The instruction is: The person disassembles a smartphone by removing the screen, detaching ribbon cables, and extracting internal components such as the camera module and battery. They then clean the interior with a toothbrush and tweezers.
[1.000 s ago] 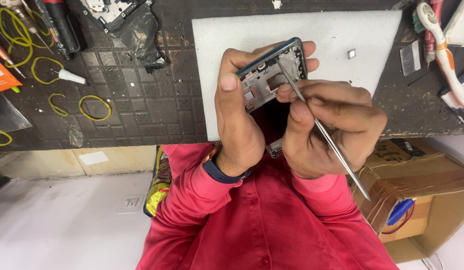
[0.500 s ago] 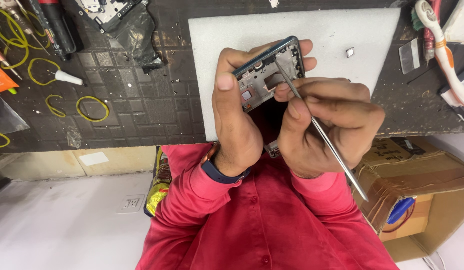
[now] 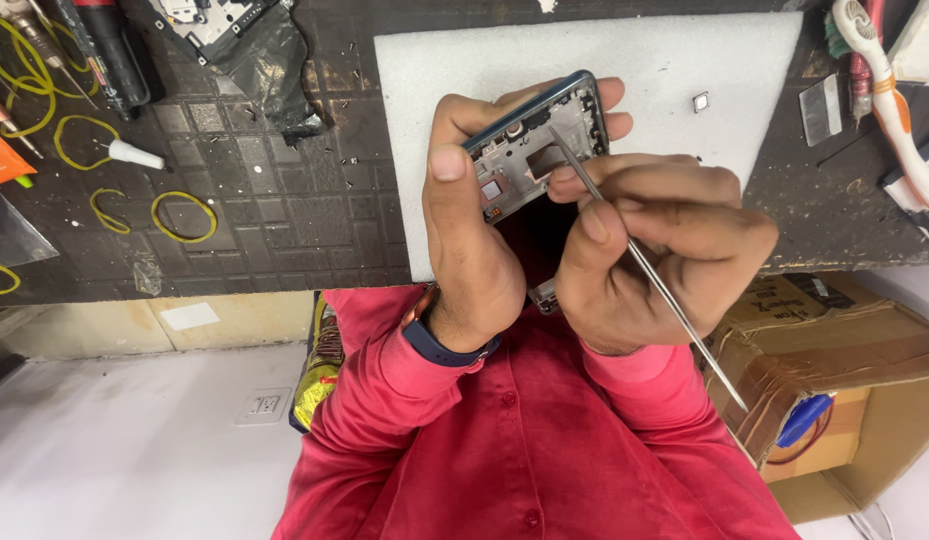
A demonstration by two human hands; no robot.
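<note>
Your dark tiled table (image 3: 265, 200) fills the top of the view, and a white foam pad (image 3: 685, 70) lies on it under your hands. Below the table edge sits an open cardboard box (image 3: 855, 380) at your right side, taped along its flaps. Your red shirt (image 3: 525, 440) fills the lower middle.

Your left hand (image 3: 475, 230) is wrapped around the opened phone frame (image 3: 540, 135), the grip closed on it with the thumb laid along the near side edge and the fingertips curled over the far edge. The frame is held just above the foam pad, tilted, its bare inner side facing you. A dark wristband (image 3: 440, 345) sits on that wrist.

Your right hand (image 3: 665, 250) is pressed together on a thin metal rod (image 3: 645, 270), pinched between thumb and fingers, its tip resting inside the top of the frame and its long end pointing down toward the box.

Yellow rubber bands (image 3: 180, 215) lie on the table at your left, a small white nozzle (image 3: 135, 155) near them. A tiny square part (image 3: 701, 101) rests on the foam.
</note>
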